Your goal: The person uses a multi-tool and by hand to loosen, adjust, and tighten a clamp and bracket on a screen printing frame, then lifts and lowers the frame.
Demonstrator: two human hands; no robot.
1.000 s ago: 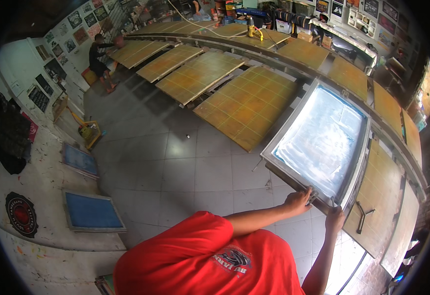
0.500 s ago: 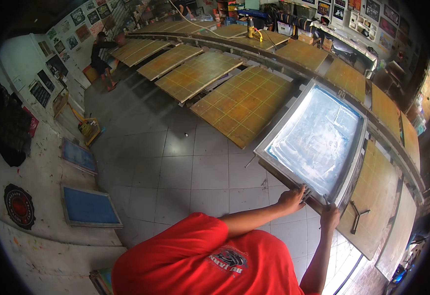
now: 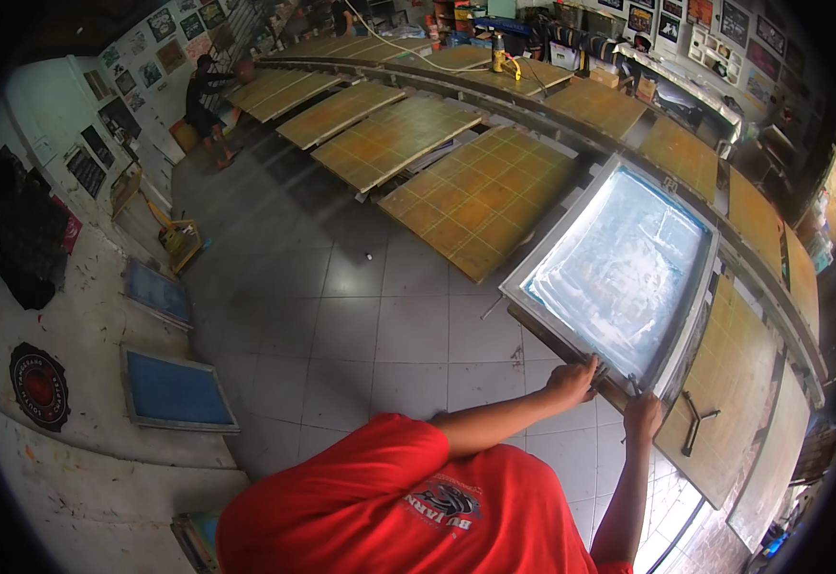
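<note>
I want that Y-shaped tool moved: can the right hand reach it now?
Probably yes: the Y-shaped tool lies uncovered on the board right of the right hand, nothing visibly between, though that hand seems occupied at the near edge of the screen frame.

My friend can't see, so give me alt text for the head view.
A red-shirted person has their left hand and right hand at the near edge of a framed screen smeared white and blue. Wooden boards lie on either side; another person stands at upper left.
</note>
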